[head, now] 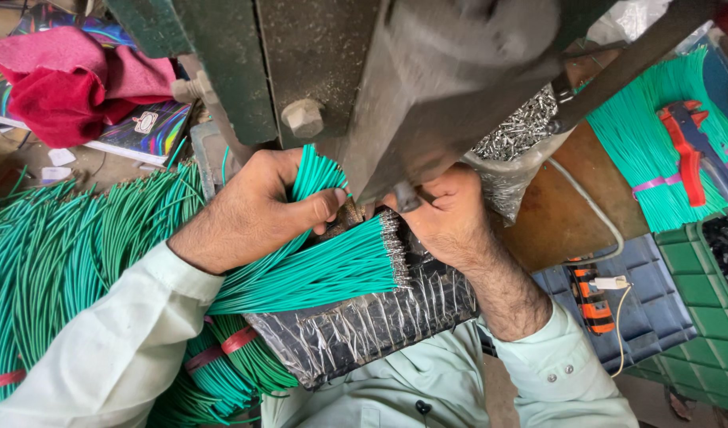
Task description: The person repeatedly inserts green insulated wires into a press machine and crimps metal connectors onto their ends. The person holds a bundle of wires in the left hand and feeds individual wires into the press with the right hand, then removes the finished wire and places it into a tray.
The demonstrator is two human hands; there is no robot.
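Note:
My left hand [257, 210] grips a thick bundle of green wires [316, 273] with bare metal ends, fanned out toward the right under a dark metal press machine [427, 87]. My right hand [447, 218] sits just right of the wire ends, fingers curled at the press tool; what it pinches is hidden. Beneath both hands lies a plastic-wrapped dark block [364, 325].
Large coils of green wire [55, 261] fill the left. A clear bag of small metal terminals [518, 131] hangs behind my right hand. More green wire and a red crimping tool [685, 150] lie at right, green crates [697, 317] lower right, red cloth [66, 83] upper left.

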